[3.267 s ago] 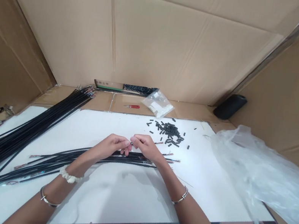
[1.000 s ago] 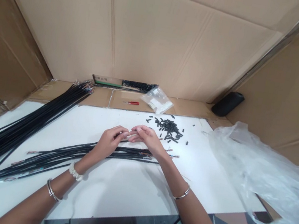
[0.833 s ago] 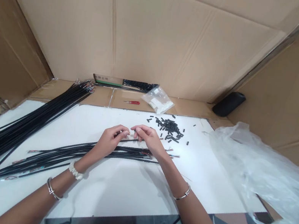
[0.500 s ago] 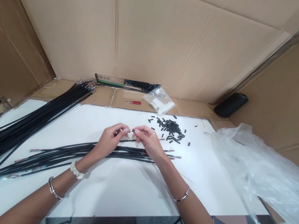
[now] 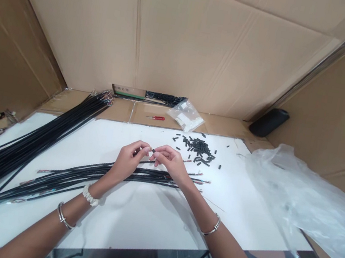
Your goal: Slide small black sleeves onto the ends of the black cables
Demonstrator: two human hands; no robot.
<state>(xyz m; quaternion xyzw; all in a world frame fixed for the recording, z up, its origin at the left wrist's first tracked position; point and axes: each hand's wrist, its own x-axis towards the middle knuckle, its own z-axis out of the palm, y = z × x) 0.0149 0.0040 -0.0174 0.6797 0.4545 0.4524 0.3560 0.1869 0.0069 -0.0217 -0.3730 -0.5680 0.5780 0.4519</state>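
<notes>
My left hand [image 5: 131, 156] pinches the tip of something small, likely a cable end, too small to make out. My right hand [image 5: 169, 159] holds a small black piece [image 5: 154, 150] between thumb and forefinger, right beside the left fingertips. Both hands are over the white table, just beyond a row of black cables [image 5: 94, 172] with stripped, coloured wire ends. A pile of small black pieces [image 5: 200, 147] lies to the right of my right hand.
A thick bundle of black cables [image 5: 48, 133] fills the left side. Along the back are a red-handled tool [image 5: 157, 118] and a clear bag [image 5: 187, 118]. A black roll [image 5: 269, 122] and crumpled plastic sheeting [image 5: 309, 206] are at right. Cardboard walls surround the table.
The fingertips of my two hands have come closer, and the small black piece now meets the left fingertips. The whole view has shifted slightly.
</notes>
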